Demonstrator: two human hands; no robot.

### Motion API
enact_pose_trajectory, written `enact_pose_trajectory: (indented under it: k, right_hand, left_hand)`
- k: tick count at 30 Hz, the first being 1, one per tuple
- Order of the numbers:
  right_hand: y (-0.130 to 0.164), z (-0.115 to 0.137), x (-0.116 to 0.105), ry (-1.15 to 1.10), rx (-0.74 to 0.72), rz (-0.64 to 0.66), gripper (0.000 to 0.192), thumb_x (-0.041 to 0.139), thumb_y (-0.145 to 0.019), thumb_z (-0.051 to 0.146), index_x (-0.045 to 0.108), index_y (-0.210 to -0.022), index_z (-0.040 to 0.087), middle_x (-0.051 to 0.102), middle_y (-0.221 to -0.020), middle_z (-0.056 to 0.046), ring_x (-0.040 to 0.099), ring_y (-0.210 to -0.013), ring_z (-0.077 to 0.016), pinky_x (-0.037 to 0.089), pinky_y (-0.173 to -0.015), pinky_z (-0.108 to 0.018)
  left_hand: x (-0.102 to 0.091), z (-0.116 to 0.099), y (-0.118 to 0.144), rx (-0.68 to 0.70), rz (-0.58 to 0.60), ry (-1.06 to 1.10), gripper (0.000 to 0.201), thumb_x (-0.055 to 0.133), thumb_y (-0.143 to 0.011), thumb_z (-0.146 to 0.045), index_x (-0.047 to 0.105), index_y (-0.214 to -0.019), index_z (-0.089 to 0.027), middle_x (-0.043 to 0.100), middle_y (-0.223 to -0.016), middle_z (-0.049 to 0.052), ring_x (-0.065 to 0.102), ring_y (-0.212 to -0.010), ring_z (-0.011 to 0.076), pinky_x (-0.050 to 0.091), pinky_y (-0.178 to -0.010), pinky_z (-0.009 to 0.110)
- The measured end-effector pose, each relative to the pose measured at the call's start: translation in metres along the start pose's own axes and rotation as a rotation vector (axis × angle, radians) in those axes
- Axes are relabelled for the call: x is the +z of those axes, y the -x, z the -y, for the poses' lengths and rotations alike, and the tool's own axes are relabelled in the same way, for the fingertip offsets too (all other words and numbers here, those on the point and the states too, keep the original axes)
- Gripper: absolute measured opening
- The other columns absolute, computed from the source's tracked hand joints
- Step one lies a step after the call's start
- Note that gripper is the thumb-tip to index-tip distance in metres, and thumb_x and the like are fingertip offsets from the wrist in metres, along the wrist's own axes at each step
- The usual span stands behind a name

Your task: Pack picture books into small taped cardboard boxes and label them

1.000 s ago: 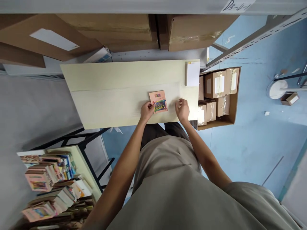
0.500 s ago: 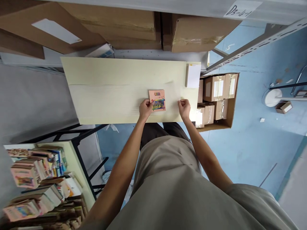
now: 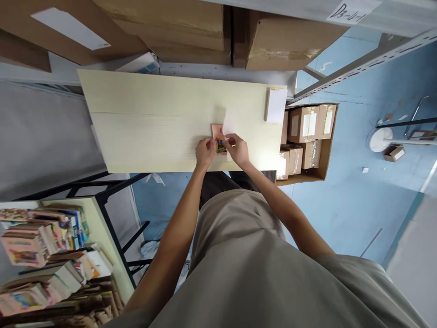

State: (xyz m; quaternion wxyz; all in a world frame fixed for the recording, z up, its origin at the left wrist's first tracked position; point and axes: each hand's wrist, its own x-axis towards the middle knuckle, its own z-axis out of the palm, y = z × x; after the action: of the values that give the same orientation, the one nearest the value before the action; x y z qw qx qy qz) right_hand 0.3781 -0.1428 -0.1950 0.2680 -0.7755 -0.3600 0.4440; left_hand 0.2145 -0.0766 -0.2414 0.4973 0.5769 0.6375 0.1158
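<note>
my left hand [image 3: 205,152] pinches the left edge of the small pink booklet [image 3: 218,138], which lies flat near the desk's [image 3: 153,123] front edge, toward its right end. my right hand [image 3: 238,149] holds a pale sheet [image 3: 229,122] over the booklet's right half.

shelf label [image 3: 353,11]: handwritten "D3-4-1" | booklet [image 3: 219,140] print: unreadable

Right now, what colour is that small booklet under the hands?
Pink small booklet with a colourful picture, seen from the head view.
</note>
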Motion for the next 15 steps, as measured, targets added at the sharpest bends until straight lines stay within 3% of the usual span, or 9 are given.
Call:
enact_pose_trajectory:
  k: [4, 8, 13, 15]
  right_hand:
    - [-0.013, 0.014, 0.033, 0.142, 0.072, 0.076, 0.032, 0.063, -0.114, 0.032, 0.074, -0.143, 0.023, 0.087, -0.122, -0.01, 0.082, -0.114, -0.0271, 0.063, -0.108, -0.041]
    - [-0.015, 0.011, 0.047, 0.143, 0.087, 0.1, 0.045, 0.064, -0.113, 0.025, 0.065, -0.157, 0.021, 0.085, -0.135, -0.011, 0.08, -0.125, -0.0261, 0.062, -0.113, -0.041]
    - [-0.01, -0.008, 0.029, 0.096, -0.06, 0.208, 0.06, 0.074, -0.097, 0.016, 0.067, -0.157, 0.022, 0.076, -0.15, -0.013, 0.08, -0.124, -0.0245, 0.065, -0.111, -0.037]
    - [-0.009, -0.019, 0.013, 0.112, -0.064, 0.15, 0.054, 0.071, -0.101, 0.02, 0.068, -0.156, 0.02, 0.076, -0.147, -0.015, 0.079, -0.123, -0.0255, 0.066, -0.109, -0.038]
  left_hand:
    - [-0.004, -0.004, -0.001, 0.0, 0.042, 0.005, 0.045, 0.058, -0.115, -0.051, 0.077, -0.086, -0.023, 0.079, -0.088, 0.011, 0.078, -0.1, 0.0309, 0.059, -0.094, 0.039]
    - [0.004, -0.008, -0.003, -0.015, -0.036, -0.055, 0.02, 0.073, -0.105, -0.037, 0.082, -0.099, -0.02, 0.087, -0.108, 0.012, 0.079, -0.109, 0.0312, 0.057, -0.103, 0.039]
    - [0.012, -0.009, -0.004, -0.089, -0.074, -0.085, 0.016, 0.073, -0.102, -0.029, 0.086, -0.106, -0.019, 0.087, -0.114, 0.015, 0.08, -0.109, 0.0338, 0.056, -0.104, 0.043]
    - [0.012, -0.008, -0.003, -0.077, -0.065, -0.074, 0.019, 0.072, -0.101, -0.028, 0.088, -0.107, -0.019, 0.088, -0.112, 0.014, 0.08, -0.106, 0.0334, 0.057, -0.101, 0.043]
